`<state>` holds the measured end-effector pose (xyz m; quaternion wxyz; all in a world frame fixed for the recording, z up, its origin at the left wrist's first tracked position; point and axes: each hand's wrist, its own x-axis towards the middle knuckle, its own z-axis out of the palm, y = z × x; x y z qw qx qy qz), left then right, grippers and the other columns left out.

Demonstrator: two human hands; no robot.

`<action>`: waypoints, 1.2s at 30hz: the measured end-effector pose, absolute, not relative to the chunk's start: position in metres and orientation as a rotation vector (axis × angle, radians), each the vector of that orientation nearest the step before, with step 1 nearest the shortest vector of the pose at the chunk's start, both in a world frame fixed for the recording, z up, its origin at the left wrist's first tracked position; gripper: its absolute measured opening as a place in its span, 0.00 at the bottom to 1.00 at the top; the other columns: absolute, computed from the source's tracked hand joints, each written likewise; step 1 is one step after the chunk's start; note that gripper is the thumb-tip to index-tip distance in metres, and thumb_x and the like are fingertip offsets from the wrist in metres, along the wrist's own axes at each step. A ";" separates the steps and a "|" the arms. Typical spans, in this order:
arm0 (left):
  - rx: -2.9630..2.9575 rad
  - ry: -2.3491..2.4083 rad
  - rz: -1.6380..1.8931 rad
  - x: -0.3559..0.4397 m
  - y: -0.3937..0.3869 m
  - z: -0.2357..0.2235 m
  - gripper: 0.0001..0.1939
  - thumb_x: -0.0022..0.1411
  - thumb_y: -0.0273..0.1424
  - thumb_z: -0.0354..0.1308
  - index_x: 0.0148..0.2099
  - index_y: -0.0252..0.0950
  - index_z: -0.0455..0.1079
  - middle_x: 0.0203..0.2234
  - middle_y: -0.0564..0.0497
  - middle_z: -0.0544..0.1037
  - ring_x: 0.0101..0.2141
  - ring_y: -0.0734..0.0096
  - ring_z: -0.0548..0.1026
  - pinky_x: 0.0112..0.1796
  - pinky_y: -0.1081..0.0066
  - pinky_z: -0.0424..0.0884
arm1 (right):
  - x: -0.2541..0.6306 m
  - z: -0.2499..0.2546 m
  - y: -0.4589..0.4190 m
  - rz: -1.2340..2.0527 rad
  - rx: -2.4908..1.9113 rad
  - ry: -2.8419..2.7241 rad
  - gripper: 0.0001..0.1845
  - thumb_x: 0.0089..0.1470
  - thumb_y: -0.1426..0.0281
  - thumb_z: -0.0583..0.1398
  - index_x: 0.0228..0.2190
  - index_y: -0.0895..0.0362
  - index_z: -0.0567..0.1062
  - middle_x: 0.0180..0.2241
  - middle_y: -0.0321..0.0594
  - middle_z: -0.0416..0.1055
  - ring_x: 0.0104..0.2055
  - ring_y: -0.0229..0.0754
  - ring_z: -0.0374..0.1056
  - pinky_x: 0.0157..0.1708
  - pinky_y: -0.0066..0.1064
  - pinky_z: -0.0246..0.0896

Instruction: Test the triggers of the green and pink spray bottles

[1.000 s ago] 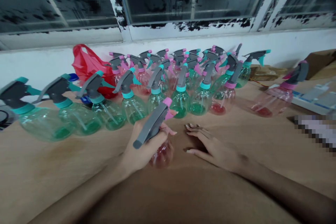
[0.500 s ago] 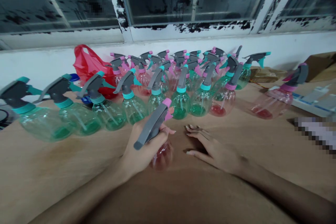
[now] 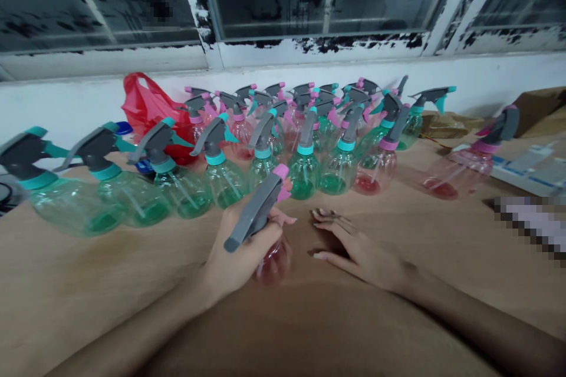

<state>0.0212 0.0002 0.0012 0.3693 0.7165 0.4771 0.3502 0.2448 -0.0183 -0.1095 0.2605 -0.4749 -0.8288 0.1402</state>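
Observation:
My left hand (image 3: pixel 241 250) is wrapped round the neck of a pink spray bottle (image 3: pixel 275 262), just under its grey trigger head with a pink nozzle. The bottle stands on the wooden table (image 3: pixel 380 330); its collar is hidden by the fingers. To the right of it, my right hand (image 3: pixel 354 247) rests on the tabletop, fingers stretched out and holding nothing. Beyond both hands runs a row of green spray bottles (image 3: pixel 305 174) with turquoise collars, and a pink spray bottle (image 3: pixel 375 171) ends that row on the right.
More pink and green spray bottles (image 3: pixel 241 132) crowd together behind the row. A red plastic bag (image 3: pixel 152 112) stands at the back left. Far right are another pink spray bottle (image 3: pixel 460 171), a cardboard box (image 3: pixel 543 109) and a white-and-blue tray (image 3: pixel 530 171). A white wall with windows closes the back.

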 end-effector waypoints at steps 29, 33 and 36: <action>1.858 1.077 0.865 0.018 0.004 0.004 0.16 0.51 0.26 0.51 0.41 0.40 0.74 0.49 0.51 0.74 0.38 0.66 0.76 0.40 0.70 0.72 | 0.244 -0.106 -0.019 0.388 -1.306 -2.263 0.28 0.56 0.55 0.54 0.54 0.55 0.62 0.58 0.45 0.61 0.62 0.48 0.52 0.60 0.47 0.49; 1.866 1.065 0.871 0.019 0.004 0.004 0.17 0.50 0.25 0.51 0.42 0.41 0.73 0.46 0.52 0.76 0.39 0.65 0.77 0.41 0.68 0.72 | 0.245 -0.108 -0.018 0.372 -1.296 -2.270 0.27 0.56 0.55 0.54 0.54 0.55 0.62 0.58 0.45 0.61 0.62 0.48 0.52 0.59 0.48 0.49; 1.876 1.053 0.888 0.019 0.005 0.004 0.16 0.50 0.25 0.51 0.41 0.40 0.73 0.45 0.51 0.77 0.39 0.65 0.77 0.43 0.68 0.72 | 0.245 -0.109 -0.018 0.368 -1.302 -2.280 0.28 0.56 0.54 0.54 0.53 0.56 0.62 0.58 0.45 0.60 0.62 0.47 0.51 0.60 0.46 0.49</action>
